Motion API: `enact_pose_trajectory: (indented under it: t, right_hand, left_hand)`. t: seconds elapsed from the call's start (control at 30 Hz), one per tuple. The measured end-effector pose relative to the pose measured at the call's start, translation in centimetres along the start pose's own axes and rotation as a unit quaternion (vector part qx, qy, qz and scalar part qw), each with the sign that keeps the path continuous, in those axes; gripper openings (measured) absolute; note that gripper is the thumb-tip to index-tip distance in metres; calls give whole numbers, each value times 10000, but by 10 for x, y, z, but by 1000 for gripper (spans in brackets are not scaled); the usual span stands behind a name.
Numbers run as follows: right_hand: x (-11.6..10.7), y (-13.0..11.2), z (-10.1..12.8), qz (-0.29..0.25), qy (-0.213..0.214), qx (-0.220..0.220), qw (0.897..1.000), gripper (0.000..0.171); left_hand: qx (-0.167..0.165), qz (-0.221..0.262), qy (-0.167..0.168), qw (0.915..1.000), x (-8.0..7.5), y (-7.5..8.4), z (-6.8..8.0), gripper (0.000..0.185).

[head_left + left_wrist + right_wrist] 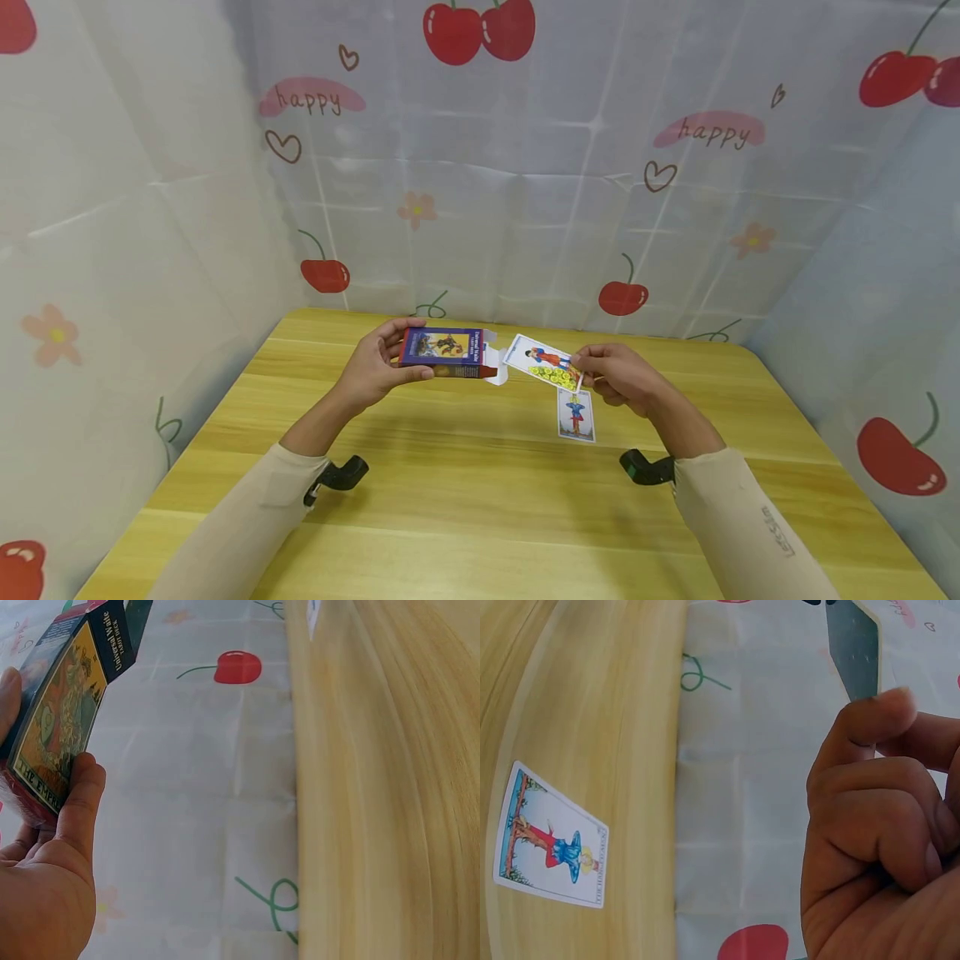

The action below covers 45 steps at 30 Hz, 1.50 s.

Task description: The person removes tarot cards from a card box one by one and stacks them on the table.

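My left hand grips a tarot deck box between thumb and fingers, above the table. The box's end flap stands open and points right. In the left wrist view the printed box shows "Universal Waite". Between thumb and index finger, my right hand pinches a tarot card by its right end; the card's left edge is close to the flap. A second tarot card lies face up on the table below it. The right wrist view shows this lying card with a blue-and-red figure.
The wooden table has its back edge against a white curtain printed with cherries and hearts. Curtain also lines the left and right sides. Black wrist-worn camera mounts stick out at both sleeves.
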State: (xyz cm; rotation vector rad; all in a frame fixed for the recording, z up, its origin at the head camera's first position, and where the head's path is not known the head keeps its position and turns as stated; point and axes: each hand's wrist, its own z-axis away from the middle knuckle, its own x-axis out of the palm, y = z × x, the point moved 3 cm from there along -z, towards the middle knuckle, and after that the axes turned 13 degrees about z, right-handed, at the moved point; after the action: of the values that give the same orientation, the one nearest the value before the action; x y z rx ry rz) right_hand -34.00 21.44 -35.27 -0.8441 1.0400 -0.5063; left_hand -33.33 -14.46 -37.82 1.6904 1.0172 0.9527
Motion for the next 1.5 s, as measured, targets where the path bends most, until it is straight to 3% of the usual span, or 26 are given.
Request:
enact_pose_trajectory:
  t: [0.63,0.93,1.03,1.5]
  right_hand:
    - [7,29,4,-28,117,271,9996,24]
    - [2,49,3,396,608,930,9930,34]
    - [1,58,3,513,571,1051,9915,41]
    - [7,102,-4,918,409,1391,9852,31]
  left_hand:
    - [0,69,13,10000,-1,-1,0,79]
    - [-20,46,44,10000,-1,0,0,78]
    - [-25,55,42,10000,-1,0,0,78]
    - [-50,84,59,9999,-2,-2,1,79]
